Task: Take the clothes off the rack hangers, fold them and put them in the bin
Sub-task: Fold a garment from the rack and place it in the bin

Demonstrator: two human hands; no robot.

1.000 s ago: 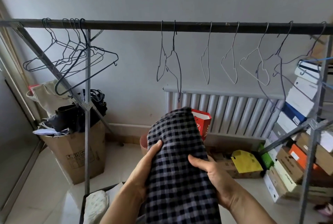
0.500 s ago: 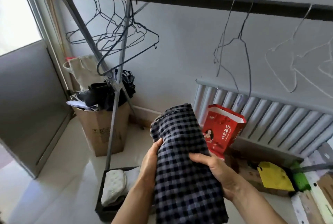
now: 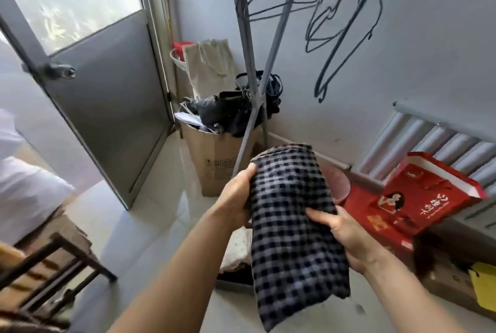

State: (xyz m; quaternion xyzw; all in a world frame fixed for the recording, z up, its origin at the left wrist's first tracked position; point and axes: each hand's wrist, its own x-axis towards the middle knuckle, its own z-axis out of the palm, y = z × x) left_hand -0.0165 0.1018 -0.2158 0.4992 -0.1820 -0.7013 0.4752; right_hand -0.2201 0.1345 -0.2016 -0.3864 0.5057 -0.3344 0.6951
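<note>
Left hand [image 3: 236,198] and right hand [image 3: 346,236] both grip the folded checked garment [image 3: 292,225], one at each side, and hold it over the dark bin [image 3: 232,279] on the floor. Folding looks finished. Next it needs lowering in flat. The red gift bag [image 3: 410,198] has white Chinese characters I can't read.

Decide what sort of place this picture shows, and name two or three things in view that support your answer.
Probably a home laundry or storage corner, perhaps an enclosed balcony: a metal clothes rack with bare wire hangers, a wall radiator, and a cardboard box stuffed with bags beside a door.
</note>
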